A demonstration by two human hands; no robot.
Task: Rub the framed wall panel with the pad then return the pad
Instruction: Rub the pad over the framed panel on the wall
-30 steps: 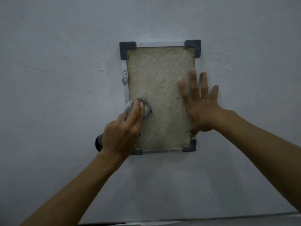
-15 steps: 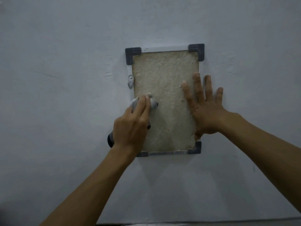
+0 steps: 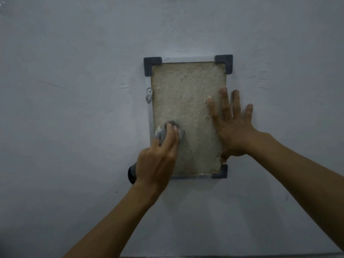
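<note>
Mid-rub, I'd say, w/ the return step not begun. The left hand (image 3: 156, 161) has the pad (image 3: 163, 132) pressed against the lower-left part of the panel (image 3: 188, 101), fingers laid over it and curled round it, so that grip is grasping the pad. The pad looks grey and crumpled, just inside the frame's (image 3: 188, 59) left edge. A dark round thing pokes out below the left wrist; can't tell what it is, maybe part of the pad's handle.

The right hand (image 3: 232, 127) lies flat and spread, released, holding nothing: index and middle fingers on the panel's right side, the rest over the frame edge and onto the wall (image 3: 74, 127). Looks like it's bracing the panel.

The panel surface is rough and beige all over, and I can't tell rubbed bits from unrubbed. So how much is covered is a guess; the pad sits low and left, so the upper and right areas may be left to do.

What's left: finish rubbing, then put the pad back. Where it goes back isn't in view.
</note>
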